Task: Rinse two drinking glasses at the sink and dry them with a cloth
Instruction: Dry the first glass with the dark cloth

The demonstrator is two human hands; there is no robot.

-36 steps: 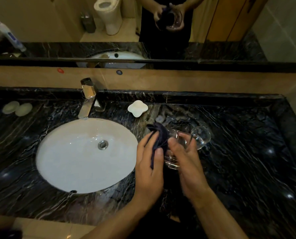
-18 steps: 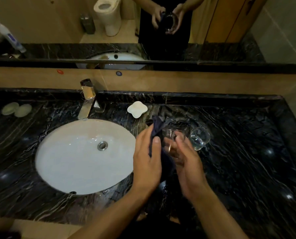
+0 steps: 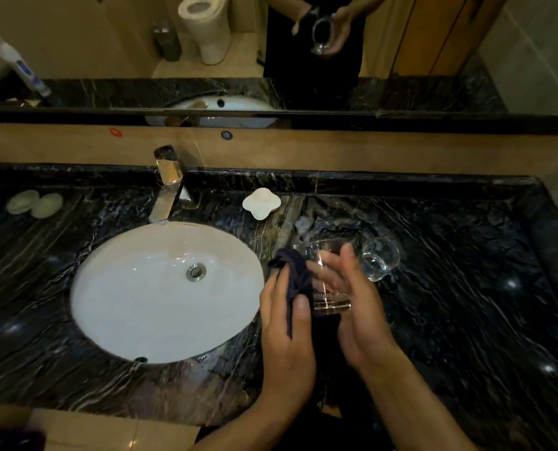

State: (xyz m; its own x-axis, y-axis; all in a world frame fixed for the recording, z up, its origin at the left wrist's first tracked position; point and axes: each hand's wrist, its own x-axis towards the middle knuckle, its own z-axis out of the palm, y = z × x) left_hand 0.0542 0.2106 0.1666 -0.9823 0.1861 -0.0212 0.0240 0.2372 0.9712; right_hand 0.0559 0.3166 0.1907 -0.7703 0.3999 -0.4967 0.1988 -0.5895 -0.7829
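A clear drinking glass (image 3: 328, 288) is held upright above the counter, just right of the white oval sink (image 3: 160, 294). My right hand (image 3: 358, 314) grips its right side with the fingers curled round it. My left hand (image 3: 287, 327) holds a dark cloth (image 3: 295, 275) between thumb and fingers and presses it against the glass's left side. A second clear glass (image 3: 379, 258) stands on the counter behind my right hand, apart from both hands.
The black marble counter (image 3: 466, 304) stretches right. A chrome tap (image 3: 167, 183) stands behind the sink. A white soap dish (image 3: 261, 203) sits near the back wall, two round soaps (image 3: 35, 203) at far left. A mirror (image 3: 271, 50) runs above.
The cloth has come from over the glass's mouth to its left side. The glass now shows more fully, and both hands have shifted slightly around it.
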